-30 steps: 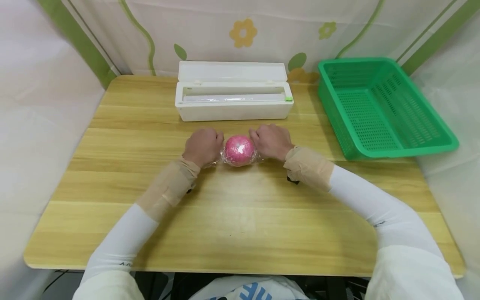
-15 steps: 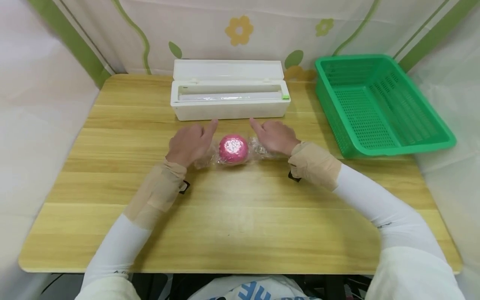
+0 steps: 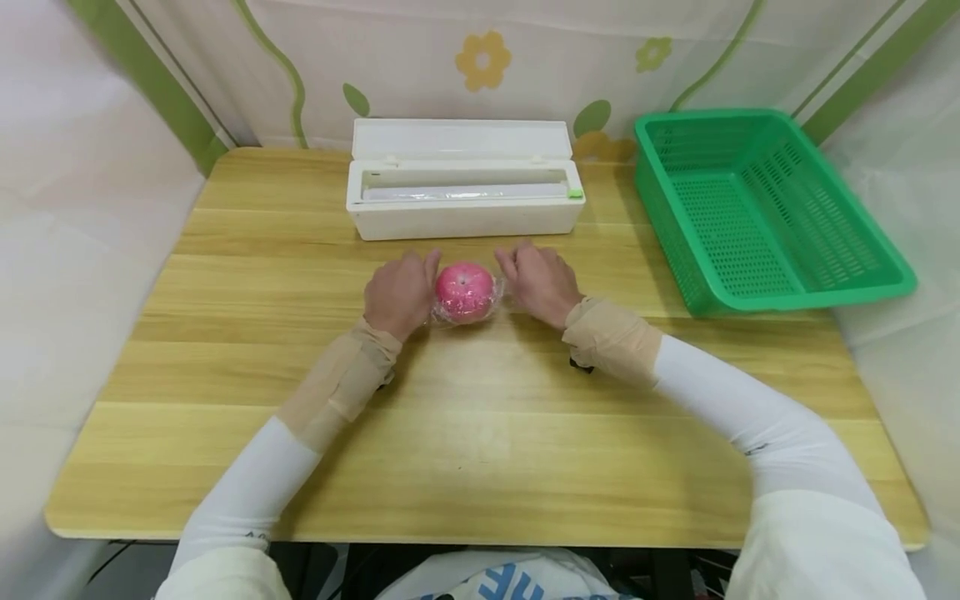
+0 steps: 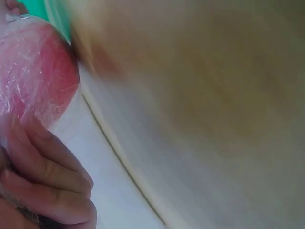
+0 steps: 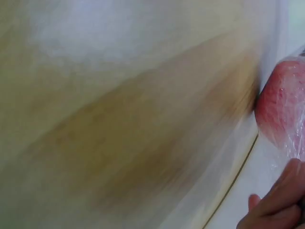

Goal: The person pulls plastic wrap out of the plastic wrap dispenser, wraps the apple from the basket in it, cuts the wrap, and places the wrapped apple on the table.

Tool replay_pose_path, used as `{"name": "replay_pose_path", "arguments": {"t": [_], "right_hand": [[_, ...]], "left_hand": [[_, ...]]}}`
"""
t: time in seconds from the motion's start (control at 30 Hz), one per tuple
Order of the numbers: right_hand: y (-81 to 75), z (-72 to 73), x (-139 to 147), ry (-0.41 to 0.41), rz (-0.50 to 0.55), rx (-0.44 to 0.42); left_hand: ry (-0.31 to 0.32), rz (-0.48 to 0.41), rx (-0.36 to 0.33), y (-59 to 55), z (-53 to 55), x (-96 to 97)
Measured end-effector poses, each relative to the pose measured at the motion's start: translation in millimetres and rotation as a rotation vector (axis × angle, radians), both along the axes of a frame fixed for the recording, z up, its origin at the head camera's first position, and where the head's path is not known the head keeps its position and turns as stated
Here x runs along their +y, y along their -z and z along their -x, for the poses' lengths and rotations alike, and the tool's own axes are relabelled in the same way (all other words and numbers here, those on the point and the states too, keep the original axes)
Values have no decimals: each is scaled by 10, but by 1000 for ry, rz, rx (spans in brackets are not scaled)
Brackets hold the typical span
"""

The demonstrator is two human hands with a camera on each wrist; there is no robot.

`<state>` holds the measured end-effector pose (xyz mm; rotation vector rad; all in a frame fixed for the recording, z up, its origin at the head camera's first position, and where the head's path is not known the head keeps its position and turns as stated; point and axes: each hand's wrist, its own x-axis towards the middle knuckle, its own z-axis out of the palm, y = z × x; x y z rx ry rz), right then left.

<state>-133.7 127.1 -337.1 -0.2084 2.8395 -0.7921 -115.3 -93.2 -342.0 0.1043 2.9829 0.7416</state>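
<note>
A round pink fruit-like ball (image 3: 465,293), wrapped in clear cling film, sits in the middle of the wooden table between the two hands. My left hand (image 3: 400,293) grips the gathered cling film at its left side; in the left wrist view curled fingers (image 4: 52,176) lie against the film, below the pink ball (image 4: 35,71). On the other side, my right hand (image 3: 538,282) pinches the film's right end. The right wrist view catches part of the pink ball (image 5: 283,102) and the bent fingers (image 5: 279,195) by the film. Palms are hidden in the head view.
Behind the hands stands a white cling film dispenser (image 3: 465,221) with its lid raised and a film roll (image 3: 465,192) inside. A green plastic basket (image 3: 817,300) is at the back right. The wooden table (image 3: 480,467) extends toward the person; fabric walls enclose it.
Half a second ago the hands were farther apart, thumbs out, with film spread either side. Now they are drawn in close to the ball, which has turned to show a dimple.
</note>
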Motion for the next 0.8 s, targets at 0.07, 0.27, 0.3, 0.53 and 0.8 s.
{"name": "replay_pose_path", "arguments": {"t": [0.07, 0.27, 0.3, 0.53, 0.8], "right_hand": [[-5, 5, 12, -11, 4, 0], [-129, 9, 218, -9, 95, -170], [-157, 5, 277, 0, 112, -200], [-199, 6, 580, -1, 219, -345], [-164, 16, 574, 64, 382, -340]], "left_hand": [[14, 10, -18, -13, 24, -22], [20, 34, -41, -180, 14, -174], [40, 21, -20, -220, -1, -192], [442, 67, 99, -352, -194, -46], [434, 105, 80, -292, -191, 172]]}}
